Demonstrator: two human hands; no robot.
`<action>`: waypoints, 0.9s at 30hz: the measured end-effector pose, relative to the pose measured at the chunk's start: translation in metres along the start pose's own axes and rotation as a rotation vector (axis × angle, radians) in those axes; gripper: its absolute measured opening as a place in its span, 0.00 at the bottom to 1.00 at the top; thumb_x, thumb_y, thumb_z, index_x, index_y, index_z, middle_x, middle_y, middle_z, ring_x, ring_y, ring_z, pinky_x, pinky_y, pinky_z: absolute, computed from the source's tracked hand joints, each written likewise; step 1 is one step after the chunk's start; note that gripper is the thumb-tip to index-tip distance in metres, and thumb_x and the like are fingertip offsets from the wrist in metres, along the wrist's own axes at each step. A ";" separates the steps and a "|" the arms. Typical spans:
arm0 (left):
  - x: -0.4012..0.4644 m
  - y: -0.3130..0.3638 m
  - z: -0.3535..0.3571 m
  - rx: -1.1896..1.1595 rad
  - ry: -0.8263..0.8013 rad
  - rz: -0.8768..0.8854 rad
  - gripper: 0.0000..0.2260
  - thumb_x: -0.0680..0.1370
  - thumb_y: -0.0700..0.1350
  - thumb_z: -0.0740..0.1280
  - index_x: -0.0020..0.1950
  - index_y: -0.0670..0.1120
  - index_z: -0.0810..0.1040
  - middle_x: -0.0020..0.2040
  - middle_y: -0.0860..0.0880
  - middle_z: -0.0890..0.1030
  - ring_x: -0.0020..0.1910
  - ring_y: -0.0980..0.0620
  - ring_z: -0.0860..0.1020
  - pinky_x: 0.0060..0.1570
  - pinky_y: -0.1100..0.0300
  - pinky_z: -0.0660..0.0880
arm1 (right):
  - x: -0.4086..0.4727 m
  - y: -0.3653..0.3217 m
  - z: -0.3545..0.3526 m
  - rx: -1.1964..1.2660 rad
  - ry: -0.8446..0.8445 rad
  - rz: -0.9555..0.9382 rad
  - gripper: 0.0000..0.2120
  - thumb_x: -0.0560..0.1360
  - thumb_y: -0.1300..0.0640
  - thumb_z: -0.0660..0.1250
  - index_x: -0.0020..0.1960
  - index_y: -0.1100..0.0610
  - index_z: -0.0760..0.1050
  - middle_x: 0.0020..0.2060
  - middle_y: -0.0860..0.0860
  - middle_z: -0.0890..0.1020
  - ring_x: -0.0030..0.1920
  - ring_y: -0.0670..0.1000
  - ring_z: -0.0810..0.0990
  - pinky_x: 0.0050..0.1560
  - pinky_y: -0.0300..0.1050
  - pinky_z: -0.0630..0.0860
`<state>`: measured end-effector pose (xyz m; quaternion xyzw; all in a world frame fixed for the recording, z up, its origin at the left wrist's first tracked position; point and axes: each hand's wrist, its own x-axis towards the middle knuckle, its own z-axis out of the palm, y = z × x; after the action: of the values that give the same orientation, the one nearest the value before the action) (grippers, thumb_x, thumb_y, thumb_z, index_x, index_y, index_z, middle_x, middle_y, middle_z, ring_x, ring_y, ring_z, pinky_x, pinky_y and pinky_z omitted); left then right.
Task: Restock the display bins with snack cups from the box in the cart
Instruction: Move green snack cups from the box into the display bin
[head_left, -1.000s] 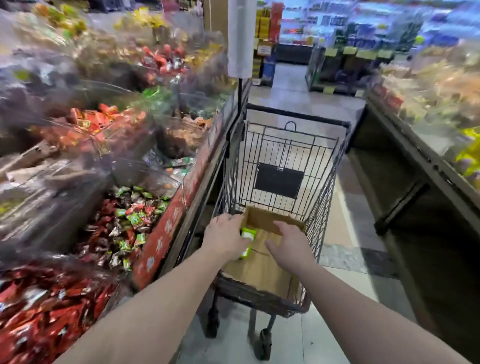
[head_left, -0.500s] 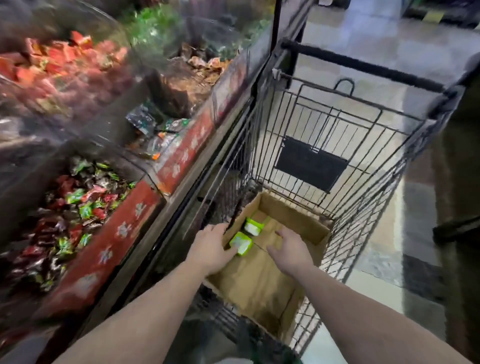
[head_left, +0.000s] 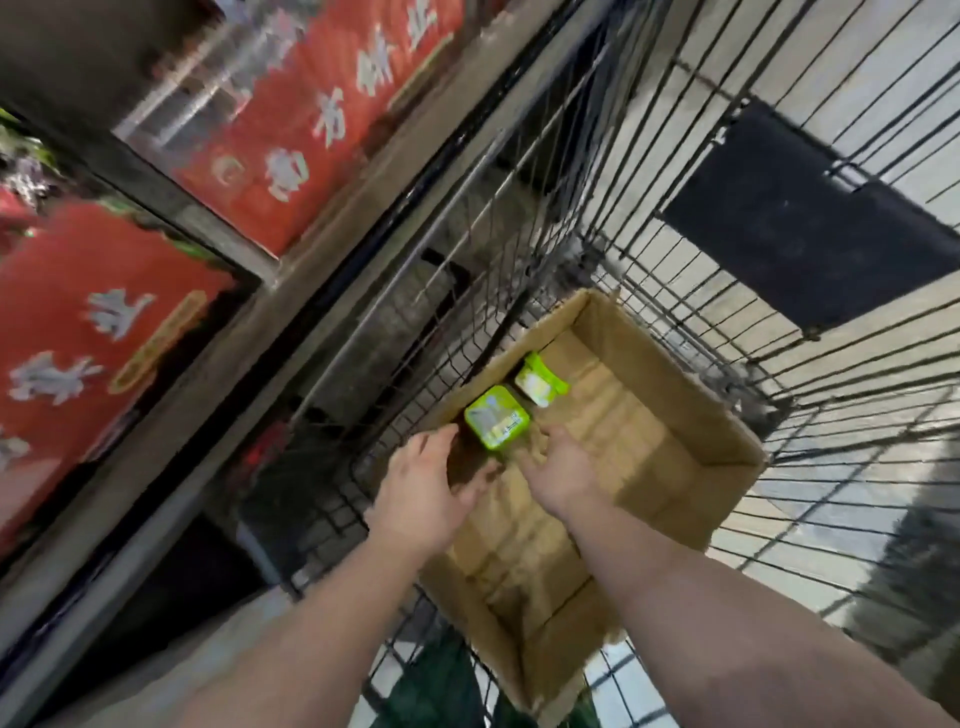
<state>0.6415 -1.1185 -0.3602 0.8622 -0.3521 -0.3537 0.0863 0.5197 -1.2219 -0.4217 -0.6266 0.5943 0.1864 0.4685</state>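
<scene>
Both hands are reaching into the cardboard box (head_left: 691, 415) in the wire cart (head_left: 779, 364), at the frame's centre. The near green snack cup (head_left: 496, 423) is lying just above and between them, lid up; a second cup (head_left: 540, 382) is lying beyond it, tipped on its side. The left hand (head_left: 426, 488) and right hand (head_left: 563, 467) are spreading open fingers, gripping nothing. The left fingertips (head_left: 449, 434) appear nearest, just left of the cup.

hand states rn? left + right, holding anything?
Left hand: open, fingers spread, holding nothing, reaching toward the near snack cup.
Right hand: open, holding nothing, inside the box beside that cup.
</scene>
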 end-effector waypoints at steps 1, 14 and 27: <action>0.005 -0.006 0.008 -0.007 -0.012 -0.010 0.32 0.72 0.57 0.70 0.73 0.50 0.64 0.66 0.46 0.71 0.66 0.45 0.69 0.67 0.52 0.67 | 0.013 -0.001 0.005 0.012 0.004 0.013 0.26 0.75 0.45 0.63 0.70 0.53 0.65 0.64 0.57 0.77 0.65 0.59 0.74 0.65 0.54 0.70; 0.029 -0.026 0.030 -0.056 -0.120 -0.018 0.43 0.68 0.52 0.75 0.76 0.56 0.54 0.70 0.46 0.67 0.70 0.47 0.67 0.69 0.55 0.65 | 0.068 0.017 0.033 0.454 -0.007 0.021 0.19 0.66 0.50 0.70 0.56 0.49 0.75 0.41 0.50 0.80 0.40 0.54 0.78 0.52 0.60 0.79; 0.038 -0.014 0.037 -0.092 -0.197 -0.041 0.41 0.66 0.48 0.76 0.72 0.56 0.58 0.69 0.48 0.63 0.61 0.44 0.75 0.61 0.55 0.71 | 0.054 0.003 -0.023 0.523 0.188 0.254 0.28 0.72 0.34 0.60 0.63 0.53 0.70 0.43 0.53 0.82 0.30 0.54 0.82 0.35 0.47 0.78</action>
<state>0.6437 -1.1296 -0.4141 0.8253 -0.3248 -0.4544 0.0834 0.5218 -1.2709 -0.4543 -0.4197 0.7364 0.0254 0.5300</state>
